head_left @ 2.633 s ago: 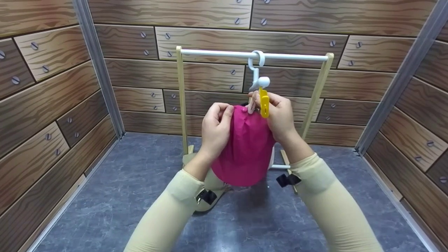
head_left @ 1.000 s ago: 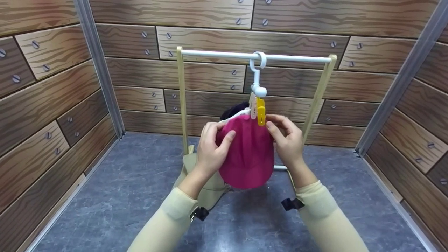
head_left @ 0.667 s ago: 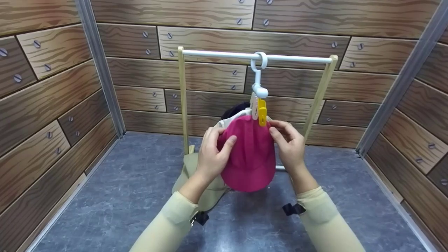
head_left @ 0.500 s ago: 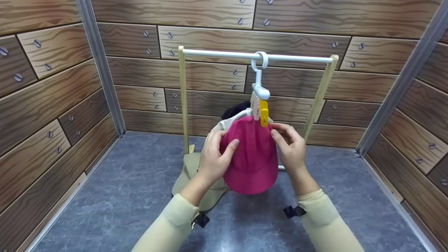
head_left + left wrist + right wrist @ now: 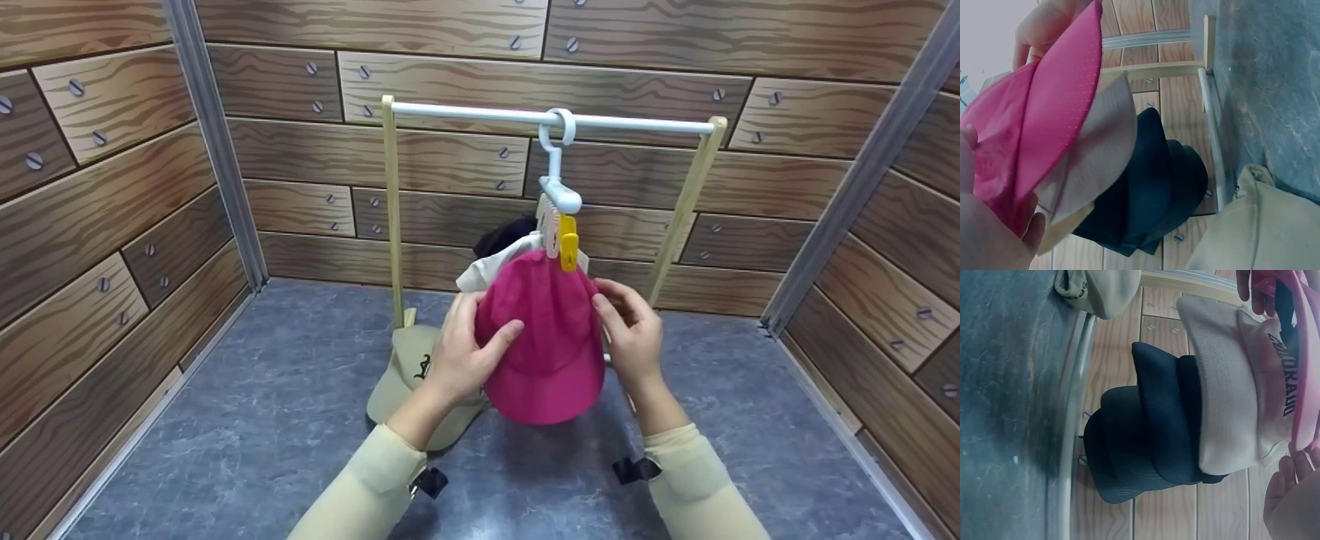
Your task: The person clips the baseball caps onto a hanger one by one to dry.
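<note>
A magenta baseball cap [image 5: 541, 330] hangs brim down beneath a yellow clip [image 5: 569, 244] on a white hanger [image 5: 555, 161]. My left hand [image 5: 465, 349] grips the cap's left side, thumb on the front and fingers partly hidden behind it. On the opposite side my right hand [image 5: 634, 334] pinches the cap's edge between thumb and fingers. A pale pink clip [image 5: 553, 234] sits just behind the yellow one. Directly behind hangs a whitish cap [image 5: 1224, 382], with several dark caps [image 5: 1145, 185] farther back.
The hanger hooks over the white bar [image 5: 465, 112] of a small rack with wooden posts [image 5: 391, 217]. A khaki cap [image 5: 409, 367] lies on the grey floor [image 5: 300, 420] by the rack's left foot. Wood-patterned walls [image 5: 630, 90] enclose the back and sides.
My right hand has come down from the yellow clip to the cap's right edge. My left hand has slid lower on its side. The magenta cap now hangs lower, and the whitish cap shows behind it.
</note>
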Available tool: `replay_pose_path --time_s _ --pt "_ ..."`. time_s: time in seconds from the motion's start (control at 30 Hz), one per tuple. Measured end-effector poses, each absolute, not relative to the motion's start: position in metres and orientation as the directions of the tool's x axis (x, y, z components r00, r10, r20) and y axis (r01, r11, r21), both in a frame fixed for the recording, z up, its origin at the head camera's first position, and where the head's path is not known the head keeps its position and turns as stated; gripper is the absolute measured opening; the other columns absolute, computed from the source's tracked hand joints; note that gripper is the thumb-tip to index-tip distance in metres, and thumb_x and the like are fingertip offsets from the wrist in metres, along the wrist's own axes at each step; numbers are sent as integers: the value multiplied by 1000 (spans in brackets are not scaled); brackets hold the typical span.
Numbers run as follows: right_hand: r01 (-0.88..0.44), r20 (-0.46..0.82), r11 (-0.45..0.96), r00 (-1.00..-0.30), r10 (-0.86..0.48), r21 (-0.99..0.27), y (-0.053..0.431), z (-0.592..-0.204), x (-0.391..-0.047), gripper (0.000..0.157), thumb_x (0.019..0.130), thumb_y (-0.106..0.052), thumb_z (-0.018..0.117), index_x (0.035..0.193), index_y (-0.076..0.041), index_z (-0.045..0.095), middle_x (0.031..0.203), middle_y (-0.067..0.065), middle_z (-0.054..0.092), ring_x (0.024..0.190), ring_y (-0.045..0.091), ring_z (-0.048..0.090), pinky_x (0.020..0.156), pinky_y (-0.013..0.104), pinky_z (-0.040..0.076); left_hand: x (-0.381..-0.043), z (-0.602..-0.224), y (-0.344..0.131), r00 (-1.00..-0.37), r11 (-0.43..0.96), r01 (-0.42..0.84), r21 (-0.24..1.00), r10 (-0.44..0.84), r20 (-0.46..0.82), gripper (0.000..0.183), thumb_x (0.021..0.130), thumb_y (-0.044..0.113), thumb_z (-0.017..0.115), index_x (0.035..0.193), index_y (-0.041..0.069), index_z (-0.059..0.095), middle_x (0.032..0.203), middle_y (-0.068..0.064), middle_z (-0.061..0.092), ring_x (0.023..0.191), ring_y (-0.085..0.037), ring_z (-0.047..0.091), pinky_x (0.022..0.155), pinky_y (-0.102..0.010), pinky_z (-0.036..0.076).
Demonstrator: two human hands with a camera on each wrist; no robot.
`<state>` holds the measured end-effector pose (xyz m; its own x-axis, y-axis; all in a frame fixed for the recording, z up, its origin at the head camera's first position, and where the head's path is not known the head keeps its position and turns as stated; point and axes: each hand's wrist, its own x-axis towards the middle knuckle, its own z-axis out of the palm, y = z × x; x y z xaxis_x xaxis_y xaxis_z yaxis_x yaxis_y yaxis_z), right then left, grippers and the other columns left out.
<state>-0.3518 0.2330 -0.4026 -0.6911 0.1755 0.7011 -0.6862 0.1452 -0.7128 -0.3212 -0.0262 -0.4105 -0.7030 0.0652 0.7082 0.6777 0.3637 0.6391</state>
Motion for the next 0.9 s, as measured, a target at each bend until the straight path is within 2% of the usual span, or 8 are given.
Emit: replay_pose_path --time_s 0.13,0.33,0.4,0.63,0.9 --pt "-657 670 138 -717 191 -741 236 -411 -352 26 105 -4 72 127 10 76 113 -1 80 90 10 73 84 22 57 -322 -417 -31 -739 352 646 677 68 670 56 101 41 81 141 6 62 132 -7 65 123 -23 63 106 -47 52" --pt "-618 633 136 -750 191 -774 237 -425 -353 24 107 -1 69 127 12 75 121 22 78 96 9 74 91 21 57 -322 -426 -38 -760 337 618 710 26 649 56 104 43 78 143 7 60 134 -7 66 123 -24 64 107 -48 52" --pt "-604 620 142 -761 189 -784 237 -428 -353 24 108 -2 70 127 12 75 123 25 77 96 8 73 91 21 57 -323 -429 -40 -769 323 608 725 13 639 54 106 43 75 143 7 59 134 -6 66 122 -23 64 106 -48 52" --pt "-533 560 175 -800 215 -828 241 -437 -358 24 110 -10 70 125 7 78 118 13 80 94 9 71 87 22 56 -325 -436 -50 -797 283 579 765 0 604 43 114 37 60 143 5 59 131 -9 65 117 -23 64 103 -45 52" --pt "-441 492 235 -833 252 -866 250 -449 -362 28 112 -16 69 127 6 78 119 15 80 98 7 69 84 20 54 -329 -441 -61 -807 243 564 789 -41 589 43 119 33 48 143 -1 59 130 -16 67 123 -28 65 108 -49 52"
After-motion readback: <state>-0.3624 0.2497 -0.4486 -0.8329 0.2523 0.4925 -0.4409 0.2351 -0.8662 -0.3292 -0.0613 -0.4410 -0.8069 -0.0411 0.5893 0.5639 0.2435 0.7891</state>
